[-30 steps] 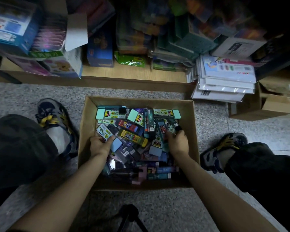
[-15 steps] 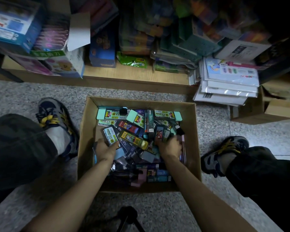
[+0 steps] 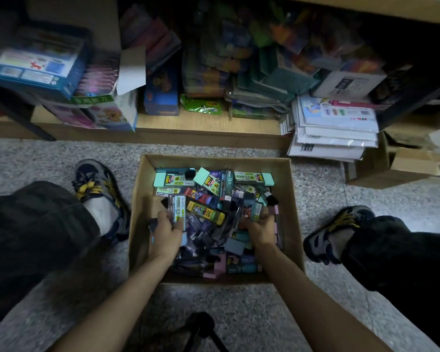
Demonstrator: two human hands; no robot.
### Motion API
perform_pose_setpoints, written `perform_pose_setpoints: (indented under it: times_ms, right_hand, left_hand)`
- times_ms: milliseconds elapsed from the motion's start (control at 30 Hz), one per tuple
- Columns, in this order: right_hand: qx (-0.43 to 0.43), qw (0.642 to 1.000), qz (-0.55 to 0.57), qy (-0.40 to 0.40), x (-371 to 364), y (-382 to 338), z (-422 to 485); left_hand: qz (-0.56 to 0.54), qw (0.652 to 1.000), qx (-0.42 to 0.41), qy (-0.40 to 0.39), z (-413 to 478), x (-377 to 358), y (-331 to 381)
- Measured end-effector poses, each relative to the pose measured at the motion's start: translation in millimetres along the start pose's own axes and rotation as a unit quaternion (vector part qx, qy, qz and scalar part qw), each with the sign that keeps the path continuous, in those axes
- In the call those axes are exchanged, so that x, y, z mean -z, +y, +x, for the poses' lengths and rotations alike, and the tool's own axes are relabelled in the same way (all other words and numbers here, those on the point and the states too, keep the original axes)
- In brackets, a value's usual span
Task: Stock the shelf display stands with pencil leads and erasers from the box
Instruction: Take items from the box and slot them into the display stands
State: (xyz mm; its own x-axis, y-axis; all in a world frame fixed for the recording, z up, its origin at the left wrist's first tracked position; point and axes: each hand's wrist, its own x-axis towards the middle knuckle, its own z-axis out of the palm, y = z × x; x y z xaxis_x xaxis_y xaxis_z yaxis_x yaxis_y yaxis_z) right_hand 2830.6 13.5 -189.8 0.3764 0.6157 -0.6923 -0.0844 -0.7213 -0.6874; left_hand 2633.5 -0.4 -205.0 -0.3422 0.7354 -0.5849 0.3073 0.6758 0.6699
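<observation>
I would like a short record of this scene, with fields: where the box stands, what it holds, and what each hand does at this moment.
place: floor, before a low shelf
box: open cardboard box, between the left shoe and the right shoe
contents: loose heap of small packs; mint erasers along the far side
left hand: left hand in the box, grips a labelled pack
right hand: right hand in the box, fingers curled round a cartoon pack
</observation>
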Motion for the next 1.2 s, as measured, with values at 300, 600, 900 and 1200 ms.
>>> perform_pose_setpoints:
  times_ms: [300, 600, 900, 1200]
  right_hand:
    - [0.030, 0.985, 0.132, -0.104, 10.8, -58.2, -49.8]
    - [0.161, 0.951, 0.154, -0.216, 7.0, -121.3, -118.7]
    - [0.307, 0.922, 0.086, -0.218, 17.8, -184.5, -163.9]
    - [0.339, 0.920, 0.122, -0.155, 16.8, -261.9, -173.5]
  left_hand:
    - [-0.127, 0.984, -0.021, -0.127, -40.2, -12.4, 66.6]
    - [-0.360, 0.905, -0.043, -0.224, -91.6, 16.4, 134.2]
    - [-0.445, 0.860, -0.105, -0.224, -131.8, 57.3, 204.8]
    - [-0.440, 0.847, -0.193, -0.229, -140.9, 108.2, 288.7]
